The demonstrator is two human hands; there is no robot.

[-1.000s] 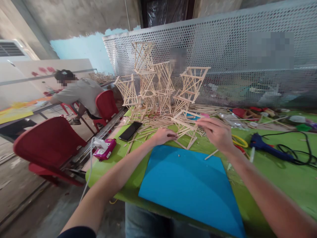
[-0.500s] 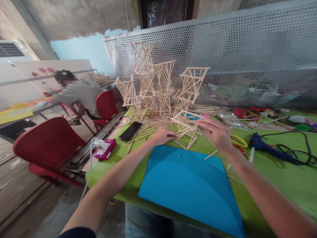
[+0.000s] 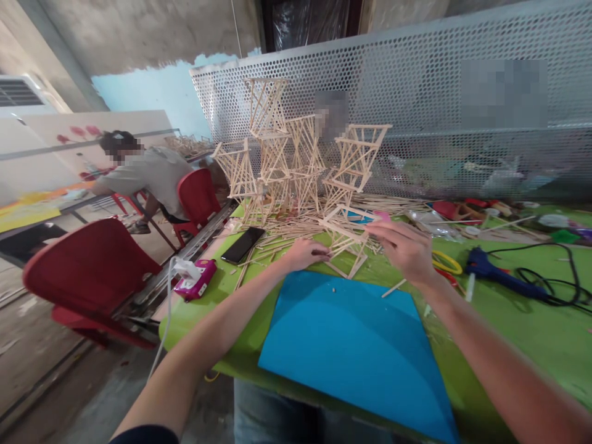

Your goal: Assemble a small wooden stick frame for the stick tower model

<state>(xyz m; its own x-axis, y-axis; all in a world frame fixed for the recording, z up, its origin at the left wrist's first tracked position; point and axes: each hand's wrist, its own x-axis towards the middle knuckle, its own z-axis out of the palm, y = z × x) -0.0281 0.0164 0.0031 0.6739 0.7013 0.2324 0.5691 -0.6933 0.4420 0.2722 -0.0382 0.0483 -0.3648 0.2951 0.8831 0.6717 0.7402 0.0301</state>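
Observation:
Between my hands is a small open frame of thin wooden sticks (image 3: 348,235), standing tilted just beyond a blue sheet (image 3: 351,345). My left hand (image 3: 305,254) is closed at the frame's lower left, its fingertips pinching the edge. At the upper right corner, my right hand (image 3: 403,245) pinches the same frame between thumb and fingers. The exact contact points are partly hidden by my fingers. A loose short stick (image 3: 393,288) lies on the sheet's upper right edge, near my right wrist.
Behind the frame rise several stick towers (image 3: 272,157) and a pile of loose sticks (image 3: 296,227). A phone (image 3: 243,245) and tissue pack (image 3: 195,279) lie left. A blue glue gun (image 3: 504,274) with its cord and yellow-handled scissors (image 3: 446,262) lie right. A person (image 3: 148,176) sits far left.
Both hands and the stick frame stay in place. The view has shifted very slightly, and a blurred patch now shows at the mesh behind the towers.

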